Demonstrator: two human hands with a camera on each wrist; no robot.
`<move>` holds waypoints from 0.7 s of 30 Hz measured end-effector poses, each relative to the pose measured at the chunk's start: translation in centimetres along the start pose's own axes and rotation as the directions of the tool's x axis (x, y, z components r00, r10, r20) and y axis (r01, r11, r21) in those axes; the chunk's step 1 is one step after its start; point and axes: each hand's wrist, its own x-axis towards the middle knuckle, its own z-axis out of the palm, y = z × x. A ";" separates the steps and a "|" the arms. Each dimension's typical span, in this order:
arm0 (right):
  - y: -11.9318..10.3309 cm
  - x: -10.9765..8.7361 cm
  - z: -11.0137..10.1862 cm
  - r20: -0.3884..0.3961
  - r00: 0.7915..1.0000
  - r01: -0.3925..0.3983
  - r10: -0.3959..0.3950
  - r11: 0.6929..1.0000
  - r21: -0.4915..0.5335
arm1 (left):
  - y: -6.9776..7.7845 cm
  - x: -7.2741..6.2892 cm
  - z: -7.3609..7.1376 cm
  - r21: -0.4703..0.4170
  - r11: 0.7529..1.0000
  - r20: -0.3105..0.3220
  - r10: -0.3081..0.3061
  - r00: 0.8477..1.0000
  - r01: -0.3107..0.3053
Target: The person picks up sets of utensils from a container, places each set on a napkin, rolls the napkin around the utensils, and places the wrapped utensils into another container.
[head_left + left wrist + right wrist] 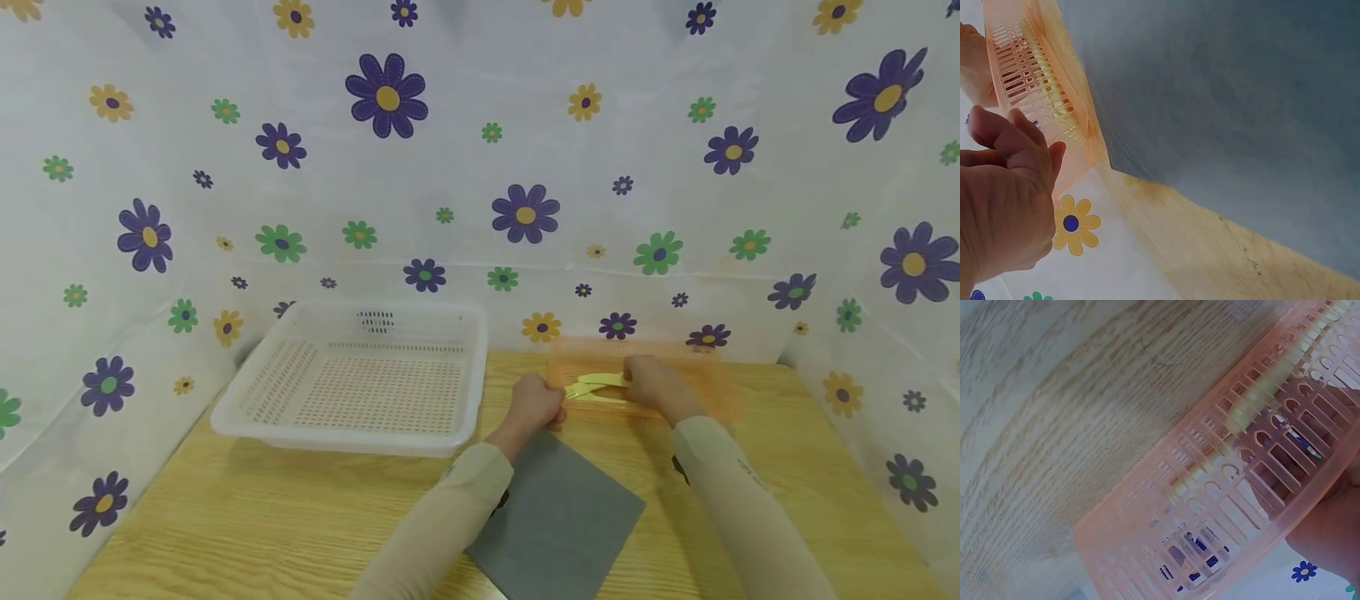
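Note:
My right hand [660, 388] reaches into the orange slotted basket [720, 392] at the back right and grips yellow cutlery. A knife [596, 380] and a fork [576, 391] stick out leftward from its fingers. Through the slots in the right wrist view, a yellow handle [1254, 407] lies against the right fingers. At the basket's left end is my left hand [534, 407], its bent fingertips close to the fork tines. In the left wrist view the left fingers [997, 134] overlap the basket's rim; I cannot tell whether they hold anything.
A large white perforated basket [468, 400] stands to the left on the wooden table [300, 508]. A flat grey square sheet [558, 521] lies in front, partly under the left forearm. A flower-printed sheet [450, 167] surrounds the table at the back and sides.

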 end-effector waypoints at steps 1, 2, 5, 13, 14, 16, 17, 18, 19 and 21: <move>0.0 0.0 0.1 -0.002 1.000 -0.007 0.007 1.000 0.000 | 0.1 0.0 0.0 0.000 1.000 -0.006 -0.005 1.000 0.005; 0.0 0.0 0.1 -0.004 1.000 -0.012 0.012 1.000 -0.001 | 0.1 0.0 0.0 -0.003 1.000 -0.011 -0.008 1.000 0.008; 0.0 0.2 0.2 0.000 0.999 -0.046 0.046 0.999 0.010 | 0.2 -0.1 -0.1 -0.004 1.000 -0.018 -0.008 1.000 0.008; -0.2 0.4 0.5 -0.032 0.996 -0.080 0.079 0.996 -0.033 | 0.4 -0.1 -0.3 0.045 0.999 -0.006 -0.002 1.000 0.002; -0.2 0.3 0.5 -0.037 0.996 -0.084 0.083 0.996 -0.037 | 0.5 -0.1 -0.3 0.049 0.999 -0.002 0.001 1.000 -0.001; -0.2 0.3 0.6 -0.044 0.995 -0.091 0.089 0.995 -0.045 | 0.5 -0.1 -0.4 0.055 0.998 0.004 0.007 1.000 -0.008; -0.2 0.2 0.6 -0.046 0.995 -0.091 0.089 0.995 -0.051 | 0.6 -0.1 -0.4 0.056 0.998 0.006 0.009 1.000 -0.009; -0.2 0.2 0.6 -0.049 0.995 -0.087 0.084 0.994 -0.059 | 0.6 -0.1 -0.4 0.058 0.998 0.009 0.008 1.000 -0.009; -0.2 0.2 0.6 -0.049 0.995 -0.086 0.083 0.994 -0.063 | 0.6 -0.1 -0.5 0.060 0.998 0.010 0.007 1.000 -0.008; -0.4 0.2 0.5 -0.054 0.995 -0.082 0.079 0.995 -0.064 | 0.6 -0.1 -0.5 0.062 0.998 0.013 -0.006 1.000 0.005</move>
